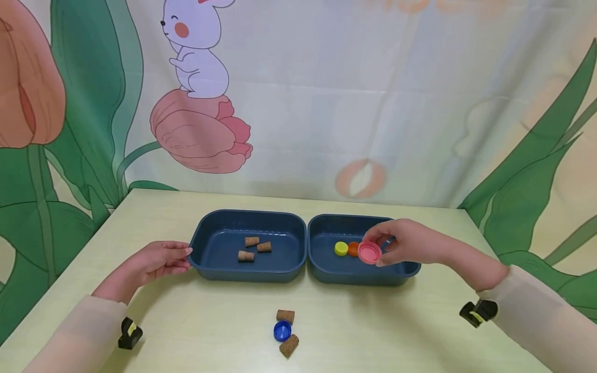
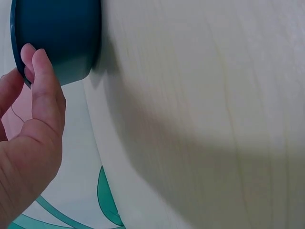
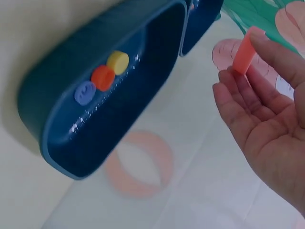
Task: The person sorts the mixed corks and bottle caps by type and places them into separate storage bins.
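Above the right tray, our right hand pinches a pink bottle cap by its edge between thumb and fingers. We judge it light, stiff, slightly slippery and hardly fragile, best gripped across its rim. Opposite, our left hand pinches the left tray by its outer rim.

Right tray, dark blue; inside it, yellow cap, orange cap, lavender cap; over it, pink cap; left of it, dark blue left tray, brown corks; behind it, tulip-patterned backdrop.
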Demonstrator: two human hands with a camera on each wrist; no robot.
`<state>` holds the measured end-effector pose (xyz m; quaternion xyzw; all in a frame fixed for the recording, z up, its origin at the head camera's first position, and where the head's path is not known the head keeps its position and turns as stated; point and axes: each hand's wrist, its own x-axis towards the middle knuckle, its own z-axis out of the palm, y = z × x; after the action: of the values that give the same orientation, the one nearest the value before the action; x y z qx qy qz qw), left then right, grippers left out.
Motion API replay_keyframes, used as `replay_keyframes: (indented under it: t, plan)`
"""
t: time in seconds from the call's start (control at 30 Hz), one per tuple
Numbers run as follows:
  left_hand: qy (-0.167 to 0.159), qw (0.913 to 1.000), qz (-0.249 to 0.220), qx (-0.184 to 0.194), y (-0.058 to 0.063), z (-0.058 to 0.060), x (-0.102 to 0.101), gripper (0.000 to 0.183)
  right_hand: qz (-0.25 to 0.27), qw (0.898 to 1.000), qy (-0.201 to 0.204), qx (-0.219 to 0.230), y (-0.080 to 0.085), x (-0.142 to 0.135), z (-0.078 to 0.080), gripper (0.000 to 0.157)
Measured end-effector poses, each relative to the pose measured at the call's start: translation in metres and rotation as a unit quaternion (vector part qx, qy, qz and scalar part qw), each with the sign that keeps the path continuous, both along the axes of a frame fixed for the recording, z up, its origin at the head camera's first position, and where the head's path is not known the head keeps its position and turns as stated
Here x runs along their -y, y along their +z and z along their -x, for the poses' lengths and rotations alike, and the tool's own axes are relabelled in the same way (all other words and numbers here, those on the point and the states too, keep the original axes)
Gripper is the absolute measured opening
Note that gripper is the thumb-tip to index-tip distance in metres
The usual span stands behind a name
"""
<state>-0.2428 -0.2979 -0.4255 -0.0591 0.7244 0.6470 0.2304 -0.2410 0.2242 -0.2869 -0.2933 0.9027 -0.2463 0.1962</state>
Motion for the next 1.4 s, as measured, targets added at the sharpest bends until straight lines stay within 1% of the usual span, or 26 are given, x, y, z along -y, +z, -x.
replay_keyframes:
  t: [0.2,0.37,0.6,0.8,0.97,1.23,1.4]
  plan:
    - [0.000,1.0000,-0.002,0.001,0.000,0.001,0.000,0.025,-0.002,1.000,0.018,0.006,0.008,-0.004,0.014,0.040]
    - [0.002,1.0000,0.000,0.002,0.002,0.000,0.000,0.025,-0.020,1.000,0.022,0.006,0.010,-0.003,0.026,0.040]
    - [0.004,1.0000,0.000,-0.001,0.005,0.000,0.001,0.020,-0.022,0.999,0.045,0.006,0.011,0.000,0.046,0.039]
    - [0.003,1.0000,0.001,-0.001,0.003,-0.001,0.001,0.022,-0.030,0.998,0.052,-0.001,0.007,0.001,0.060,0.040]
    - [0.000,1.0000,0.007,-0.005,0.001,-0.002,0.001,0.032,-0.036,0.998,0.043,0.002,0.001,0.001,0.069,0.039]
    - [-0.005,0.9999,0.005,-0.009,-0.001,-0.001,0.002,0.030,-0.032,0.998,0.035,0.046,-0.010,0.003,0.087,0.040]
    - [-0.005,0.9999,0.002,-0.011,-0.003,-0.002,0.001,0.029,-0.034,0.997,0.042,0.058,-0.018,0.004,0.098,0.041]
